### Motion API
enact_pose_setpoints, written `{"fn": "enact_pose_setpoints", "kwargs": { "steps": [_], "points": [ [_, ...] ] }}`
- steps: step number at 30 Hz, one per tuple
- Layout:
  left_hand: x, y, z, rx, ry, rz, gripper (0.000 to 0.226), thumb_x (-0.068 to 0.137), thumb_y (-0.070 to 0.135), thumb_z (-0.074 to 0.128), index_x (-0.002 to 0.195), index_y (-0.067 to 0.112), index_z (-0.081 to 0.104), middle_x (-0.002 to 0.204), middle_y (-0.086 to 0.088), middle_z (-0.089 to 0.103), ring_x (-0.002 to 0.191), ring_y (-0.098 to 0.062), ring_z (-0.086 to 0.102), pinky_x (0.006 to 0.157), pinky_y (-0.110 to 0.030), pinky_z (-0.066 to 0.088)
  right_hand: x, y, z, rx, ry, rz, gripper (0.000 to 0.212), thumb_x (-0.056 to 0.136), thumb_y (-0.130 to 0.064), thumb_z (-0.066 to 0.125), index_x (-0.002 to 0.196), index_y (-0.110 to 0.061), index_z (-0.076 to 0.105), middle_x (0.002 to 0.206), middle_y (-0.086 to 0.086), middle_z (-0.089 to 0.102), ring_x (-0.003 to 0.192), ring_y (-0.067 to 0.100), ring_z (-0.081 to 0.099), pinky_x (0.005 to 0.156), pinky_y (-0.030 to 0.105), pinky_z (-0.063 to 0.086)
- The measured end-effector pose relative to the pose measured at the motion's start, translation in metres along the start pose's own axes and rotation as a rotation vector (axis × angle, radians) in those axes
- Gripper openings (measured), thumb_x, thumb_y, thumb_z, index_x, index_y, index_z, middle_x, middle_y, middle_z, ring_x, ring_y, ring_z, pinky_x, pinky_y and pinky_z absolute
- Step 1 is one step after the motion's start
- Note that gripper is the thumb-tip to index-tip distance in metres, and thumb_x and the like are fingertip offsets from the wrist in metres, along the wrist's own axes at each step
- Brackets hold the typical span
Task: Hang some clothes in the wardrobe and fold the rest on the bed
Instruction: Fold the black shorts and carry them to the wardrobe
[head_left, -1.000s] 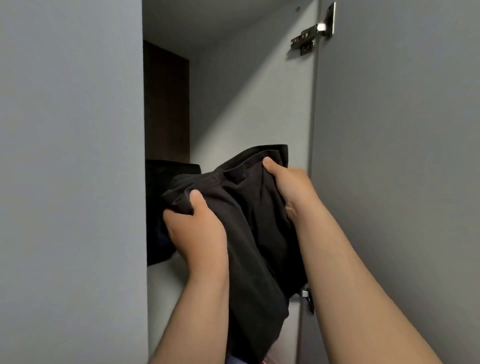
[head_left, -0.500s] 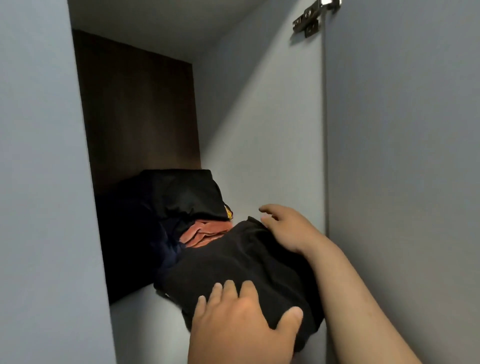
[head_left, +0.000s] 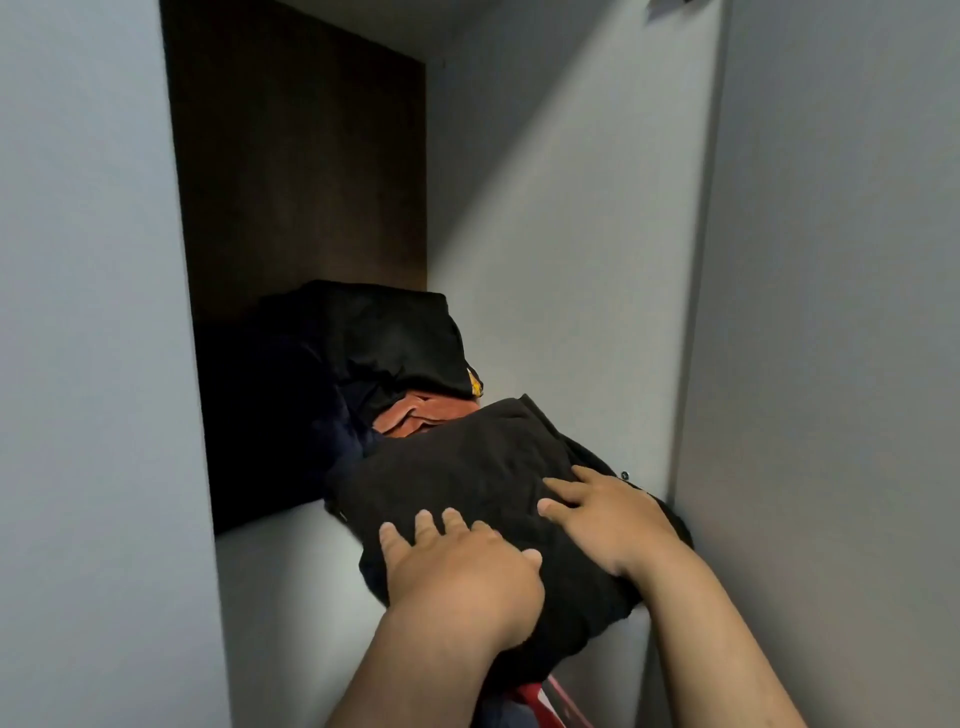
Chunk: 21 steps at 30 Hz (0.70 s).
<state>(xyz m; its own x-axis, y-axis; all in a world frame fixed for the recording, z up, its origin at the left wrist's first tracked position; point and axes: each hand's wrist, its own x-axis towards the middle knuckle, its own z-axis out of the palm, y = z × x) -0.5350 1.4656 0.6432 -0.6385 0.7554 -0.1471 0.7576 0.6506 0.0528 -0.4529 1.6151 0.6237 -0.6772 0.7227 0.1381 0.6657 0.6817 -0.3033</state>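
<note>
Head view, upper wardrobe compartment (head_left: 561, 260), listed left to right. Far left of frame: grey door panel (head_left: 88, 364). Left of centre, at the back: dark brown rear wall (head_left: 301, 171). Contents of compartment: heap of black clothing (head_left: 374, 343) at centre, rust-orange cloth (head_left: 415, 415) tucked beneath its right edge, small yellow patch (head_left: 475, 387) beside that. In front, lower centre: folded dark garment (head_left: 467, 483), lying on the shelf with its near end overhanging the shelf edge (head_left: 270, 525). Left hand (head_left: 457, 566) flat on the near left of the garment, fingers straight and spread, pressing, nothing gripped. Right hand (head_left: 608, 519) flat on its right top, fingers extended, likewise pressing. Red item (head_left: 535, 701) at bottom centre, under the garment, kind unclear. Right of frame: grey side wall, then grey door (head_left: 831, 364).

Changes against half a second earlier: right hand lower and closer to the left hand; garment seated deeper on the shelf.

Garment: dark brown-black, matte, softly creased, folded into a thick bundle.
</note>
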Motion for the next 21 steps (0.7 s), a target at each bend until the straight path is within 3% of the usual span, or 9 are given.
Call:
{"fn": "enact_pose_setpoints", "kwargs": {
  "steps": [6,10,13,16,18,20,21],
  "points": [
    [0.051,0.003,-0.011,0.012,-0.095,-0.01,0.061,0.103,0.045,0.024,0.158,0.02,0.014,0.166,-0.004,0.006,0.152,-0.032,-0.005,0.118,-0.063,0.001,0.034,-0.001,-0.005,-0.007,-0.089,0.029,0.052,0.1,-0.054,0.033,0.15,-0.039,0.037,0.161,-0.006,0.028,0.146,0.025,0.03,0.116,0.048,0.023],
    [0.066,-0.001,-0.017,-0.028,-0.085,0.006,0.063,0.103,0.053,0.023,0.157,0.021,0.019,0.166,-0.004,0.011,0.152,-0.031,-0.002,0.118,-0.063,0.003,0.042,0.002,-0.008,0.197,-0.079,-0.002,0.055,0.092,-0.057,0.04,0.144,-0.04,0.047,0.153,-0.012,0.043,0.139,0.019,0.042,0.116,0.047,0.03],
    [0.051,-0.005,-0.018,-0.11,0.038,0.004,0.065,0.1,0.059,0.022,0.151,0.021,0.037,0.159,-0.005,0.033,0.149,-0.029,0.019,0.12,-0.058,0.007,0.035,0.002,-0.008,0.307,-0.013,-0.027,0.057,0.083,-0.059,0.045,0.136,-0.041,0.056,0.145,-0.014,0.052,0.131,0.015,0.049,0.112,0.043,0.036],
    [0.012,-0.004,-0.006,-0.192,0.334,0.051,0.059,0.098,0.061,0.023,0.13,0.023,0.056,0.136,-0.003,0.057,0.132,-0.026,0.046,0.119,-0.054,0.013,0.017,0.002,-0.008,0.476,0.213,-0.075,0.036,0.095,-0.038,0.054,0.128,-0.03,0.065,0.136,-0.011,0.06,0.124,0.011,0.053,0.104,0.029,0.039],
    [-0.008,0.0,0.005,-0.19,0.37,0.093,0.06,0.097,0.063,0.022,0.137,0.028,0.049,0.145,0.0,0.049,0.139,-0.025,0.036,0.119,-0.056,0.013,0.0,0.007,-0.004,0.473,0.343,-0.096,0.028,0.098,-0.033,0.053,0.121,-0.028,0.069,0.128,-0.011,0.064,0.117,0.01,0.054,0.097,0.027,0.038],
    [-0.018,0.001,0.018,-0.156,0.302,0.087,0.066,0.096,0.066,0.018,0.152,0.033,0.029,0.161,0.002,0.027,0.151,-0.024,0.013,0.12,-0.058,0.009,-0.013,0.014,0.007,0.308,0.324,-0.103,0.032,0.099,-0.041,0.048,0.124,-0.032,0.067,0.137,-0.009,0.058,0.131,0.013,0.047,0.111,0.032,0.031],
    [-0.019,0.001,0.022,-0.155,0.276,0.075,0.069,0.095,0.069,0.017,0.155,0.033,0.021,0.164,0.003,0.017,0.152,-0.024,0.003,0.12,-0.058,0.007,-0.018,0.017,0.013,0.215,0.276,-0.096,0.038,0.1,-0.046,0.044,0.131,-0.035,0.061,0.148,-0.007,0.05,0.141,0.013,0.037,0.119,0.034,0.019]
  ]
}}
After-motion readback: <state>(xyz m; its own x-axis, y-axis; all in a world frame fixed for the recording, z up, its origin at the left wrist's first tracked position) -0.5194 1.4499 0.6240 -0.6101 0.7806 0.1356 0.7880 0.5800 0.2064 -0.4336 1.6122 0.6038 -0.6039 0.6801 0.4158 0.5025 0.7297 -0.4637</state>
